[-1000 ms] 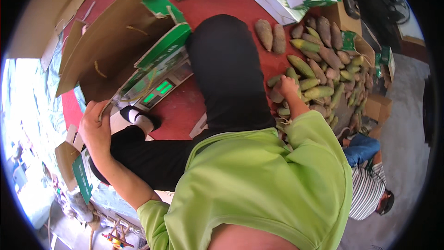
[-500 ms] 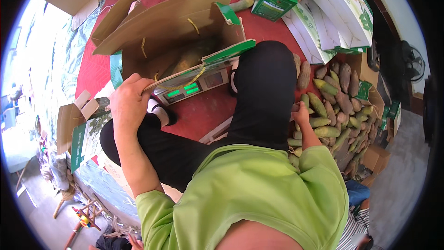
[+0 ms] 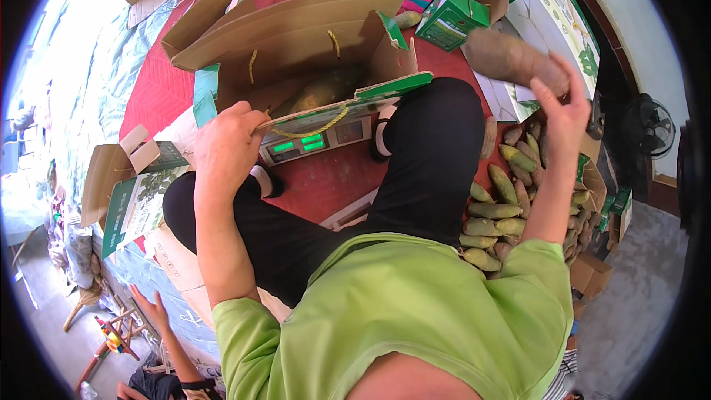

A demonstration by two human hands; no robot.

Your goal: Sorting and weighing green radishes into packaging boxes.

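My left hand (image 3: 228,150) grips the near rim of an open cardboard carton (image 3: 292,26) with yellow rope handles. The carton rests on a weighing scale (image 3: 296,150) with lit green displays. Inside it, in shadow, lies at least one greenish radish (image 3: 318,94). My right hand (image 3: 569,107) is raised at the right, closed around one end of a long, mud-brown radish (image 3: 511,58), which is slightly blurred. Below that hand spreads a heap of green and earthy radishes (image 3: 495,211), partly hidden by my right forearm.
White-and-green cartons (image 3: 555,26) and an open green box (image 3: 452,22) stand at the far right. A loose radish (image 3: 407,19) lies behind the carton on the red floor covering (image 3: 152,96). A fan (image 3: 652,122) stands at the right. Another person's arm (image 3: 178,352) reaches up at lower left.
My right hand has risen from beside the heap and now holds a radish up in view. My left hand stays on the carton's rim. Another person's raised hand has appeared at lower left.
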